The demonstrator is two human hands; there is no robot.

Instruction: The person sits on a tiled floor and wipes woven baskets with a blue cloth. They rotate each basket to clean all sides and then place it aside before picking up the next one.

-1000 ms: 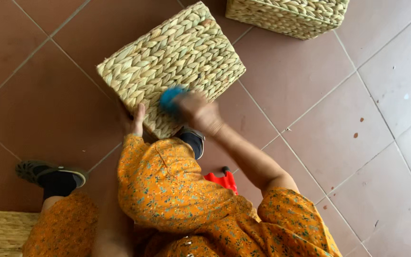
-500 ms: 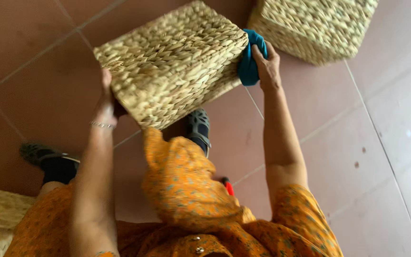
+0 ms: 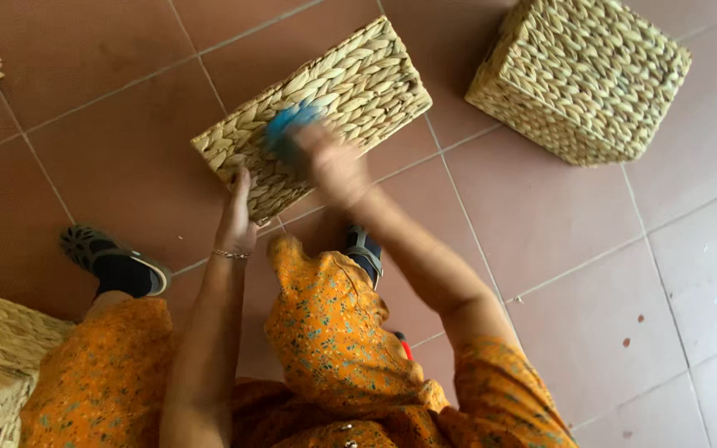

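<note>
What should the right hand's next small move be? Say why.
Probably sweep the blue cloth on toward the far end of the woven basket. The right hand presses the cloth mid-face, blurred in motion, while the left hand steadies the near edge.

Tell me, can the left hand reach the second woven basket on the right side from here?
Probably not. The left hand steadies the near basket, while the second basket sits apart on the floor, beyond the right hand and its blue cloth.
</note>
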